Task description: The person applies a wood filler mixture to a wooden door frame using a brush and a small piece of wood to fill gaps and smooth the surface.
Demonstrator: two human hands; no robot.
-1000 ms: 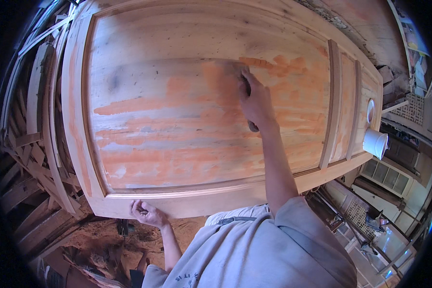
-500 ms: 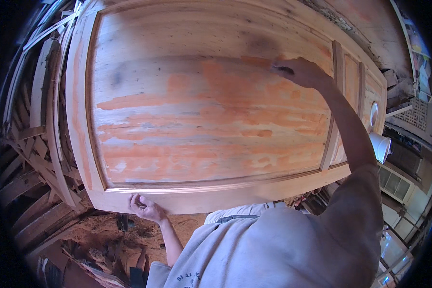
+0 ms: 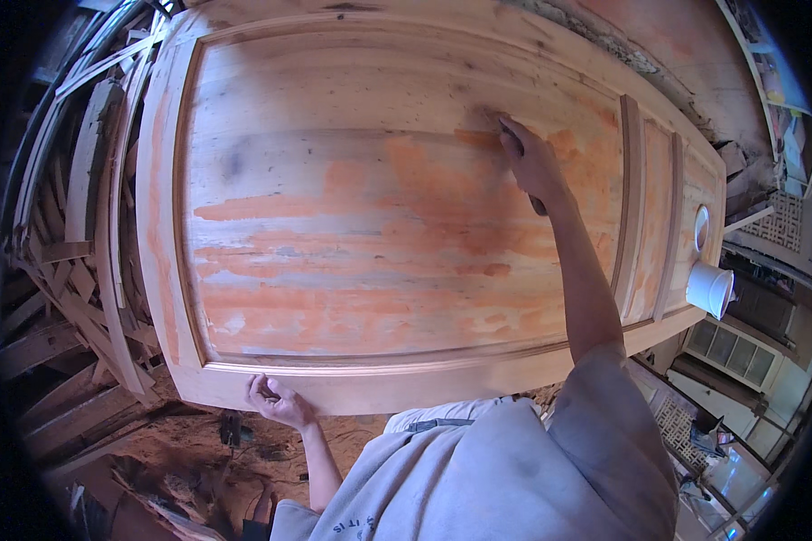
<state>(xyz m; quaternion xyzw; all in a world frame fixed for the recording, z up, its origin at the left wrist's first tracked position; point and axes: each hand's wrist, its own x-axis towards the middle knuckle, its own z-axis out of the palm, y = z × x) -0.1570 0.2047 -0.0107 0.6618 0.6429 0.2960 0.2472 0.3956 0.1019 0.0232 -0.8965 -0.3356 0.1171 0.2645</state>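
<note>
Wood panel [image 3: 289,99] under R hand [image 3: 539,169], shirt [image 3: 487,478] w/ lettering [image 3: 355,526].

We reach our right arm [image 3: 591,279] across the door [image 3: 397,243] from its near edge, the forearm bare and the wrist nearly straight. Our right hand [image 3: 536,166] sits past the door's middle, fingers closed in a grip and pointing toward its far edge. We hold our left hand [image 3: 281,403] at the door's near edge, close to its left corner, fingers half curled; whether they press on it is unclear. Our left forearm [image 3: 320,464] angles back from that edge toward our torso [image 3: 460,478].
</note>
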